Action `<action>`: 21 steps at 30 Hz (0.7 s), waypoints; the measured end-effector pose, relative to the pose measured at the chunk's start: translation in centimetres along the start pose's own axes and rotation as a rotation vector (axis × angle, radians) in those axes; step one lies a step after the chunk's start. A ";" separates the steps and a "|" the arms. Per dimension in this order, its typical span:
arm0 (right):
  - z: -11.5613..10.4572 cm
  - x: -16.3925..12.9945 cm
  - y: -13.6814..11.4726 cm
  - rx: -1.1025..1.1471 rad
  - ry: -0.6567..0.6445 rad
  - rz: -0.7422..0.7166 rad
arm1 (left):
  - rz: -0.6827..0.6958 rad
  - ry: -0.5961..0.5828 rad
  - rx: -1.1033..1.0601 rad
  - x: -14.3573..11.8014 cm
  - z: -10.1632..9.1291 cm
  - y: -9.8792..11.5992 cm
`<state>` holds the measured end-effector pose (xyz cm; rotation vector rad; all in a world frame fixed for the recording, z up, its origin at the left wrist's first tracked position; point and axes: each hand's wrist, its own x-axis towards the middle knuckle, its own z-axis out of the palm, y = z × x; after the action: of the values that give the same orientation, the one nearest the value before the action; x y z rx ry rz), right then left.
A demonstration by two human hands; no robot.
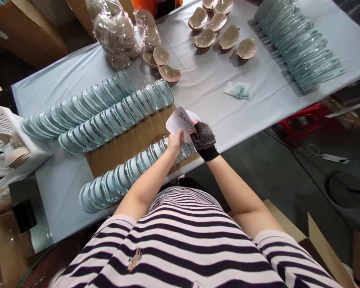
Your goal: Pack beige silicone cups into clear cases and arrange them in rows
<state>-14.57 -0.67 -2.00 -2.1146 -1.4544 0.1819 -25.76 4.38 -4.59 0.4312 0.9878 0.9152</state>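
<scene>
Over the near edge of the table, both hands grip a pale, rounded flat card (179, 120) with dark lettering. My left hand (175, 143) is bare and pinches its lower edge with the thumb on top. On my right hand (203, 138) is a black dotted fingerless glove. Its fingers close on the card's right side, where another pale rounded piece shows partly behind. Just below the hands runs a row of clear pale-blue packs (132, 168) standing on edge. Behind it, a second row of the same packs (117, 114) reaches nearly to the card.
Brown cardboard (132, 138) lies between the rows. Glossy beige cups (229, 37) sit at the back, near bagged ones (117, 34). Small printed packets (237, 90) lie right of the hands. More clear packs (297, 44) stand far right; a white basket (33, 146) is left.
</scene>
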 end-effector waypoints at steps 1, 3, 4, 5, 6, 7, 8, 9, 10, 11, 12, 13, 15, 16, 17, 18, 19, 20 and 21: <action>0.3 -0.8 -0.2 0.048 0.010 0.044 | -0.010 0.005 -0.010 0.0 -0.2 0.1; 0.4 -3.0 0.2 0.108 0.086 0.182 | -0.011 0.019 -0.062 0.3 -0.3 0.4; 0.2 -4.5 0.8 0.093 0.144 0.242 | -0.004 0.033 -0.096 0.4 -0.3 0.7; -0.2 -6.2 1.5 0.050 0.189 0.270 | 0.000 0.055 -0.129 0.6 -0.3 1.0; -0.6 -8.2 2.3 -0.008 0.206 0.263 | -0.004 0.091 -0.158 0.8 -0.3 1.4; -1.2 -10.3 3.1 -0.068 0.182 0.221 | -0.021 0.130 -0.182 1.0 -0.3 1.8; -1.7 -12.4 3.7 -0.099 0.110 0.153 | -0.046 0.168 -0.200 1.2 -0.3 2.1; -2.1 -14.2 4.2 -0.116 0.020 0.094 | -0.074 0.191 -0.212 1.3 -0.3 2.4; -2.4 -15.7 4.3 -0.123 -0.082 0.049 | -0.097 0.203 -0.220 1.3 -0.2 2.6; -2.5 -16.6 4.2 -0.130 -0.183 0.029 | -0.113 0.205 -0.225 1.3 -0.2 2.8; -2.4 -17.0 3.9 -0.146 -0.271 0.040 | -0.119 0.201 -0.229 1.3 -0.2 2.8; -2.1 -16.7 3.3 -0.170 -0.345 0.069 | -0.115 0.192 -0.230 1.2 -0.2 2.8; -1.2 -14.9 1.8 -0.224 -0.460 0.148 | -0.103 0.177 -0.229 1.1 -0.1 2.6; -0.7 -13.5 1.0 -0.251 -0.511 0.193 | -0.100 0.173 -0.227 1.1 -0.1 2.5; -0.2 -12.0 0.3 -0.272 -0.562 0.230 | -0.098 0.171 -0.224 1.0 -0.1 2.5; 0.1 -10.7 -0.4 -0.289 -0.609 0.259 | -0.096 0.172 -0.221 1.0 -0.1 2.5; 0.2 -9.6 -0.9 -0.301 -0.647 0.283 | -0.096 0.174 -0.220 1.0 -0.2 2.5; 0.2 -8.8 -1.3 -0.310 -0.668 0.300 | -0.100 0.177 -0.218 1.1 -0.2 2.5; 0.1 -8.3 -1.5 -0.310 -0.665 0.302 | -0.103 0.178 -0.216 1.1 -0.2 2.5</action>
<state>-19.18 -7.67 -2.96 -2.6798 -1.5710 0.8976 -26.85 6.70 -3.53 0.1166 1.0490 0.9670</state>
